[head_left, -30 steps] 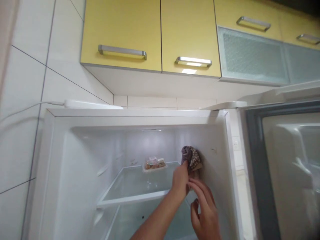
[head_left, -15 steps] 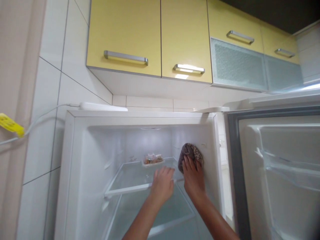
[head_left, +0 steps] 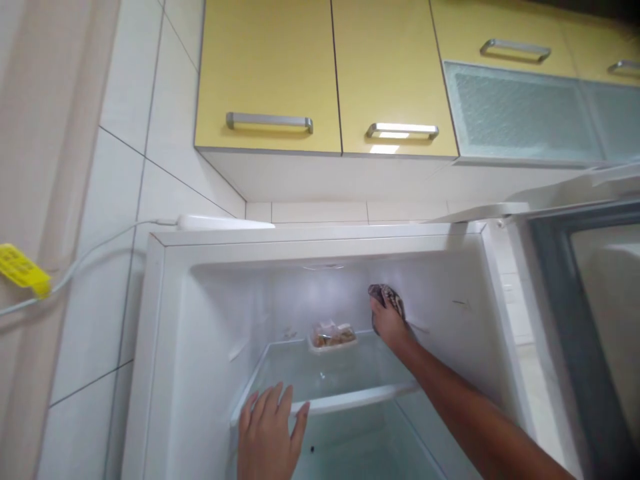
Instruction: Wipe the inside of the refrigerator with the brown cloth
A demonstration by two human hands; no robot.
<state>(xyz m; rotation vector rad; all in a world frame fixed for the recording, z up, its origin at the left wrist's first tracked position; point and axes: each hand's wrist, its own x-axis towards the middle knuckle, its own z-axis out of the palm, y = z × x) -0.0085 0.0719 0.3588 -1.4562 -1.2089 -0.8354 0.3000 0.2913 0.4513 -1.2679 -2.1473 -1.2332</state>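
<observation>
My right hand [head_left: 391,325] is closed around a dark patterned cloth [head_left: 395,300], deep inside the fridge [head_left: 320,241] by its back right corner. Part of the cloth is hidden behind the fingers. With fingers apart and nothing in it, my left hand [head_left: 270,427] is at the front edge of the upper glass shelf [head_left: 320,373], on the left. Whether it touches the shelf edge I cannot tell. A clear food tray [head_left: 333,337], wrapped and filled with brownish pieces, sits at the back of that shelf.
The fridge door [head_left: 590,320] stands open on the right. Yellow wall cabinets [head_left: 270,73] hang above. A white box [head_left: 225,222] lies on the fridge top, its cable [head_left: 100,248] carrying a yellow tag [head_left: 24,268]. Below is another shelf level with a small dark speck [head_left: 313,449].
My right hand has moved the cloth from the right side wall deeper toward the back corner. My left hand has come down and left, its fingers spreading. The view has shifted slightly.
</observation>
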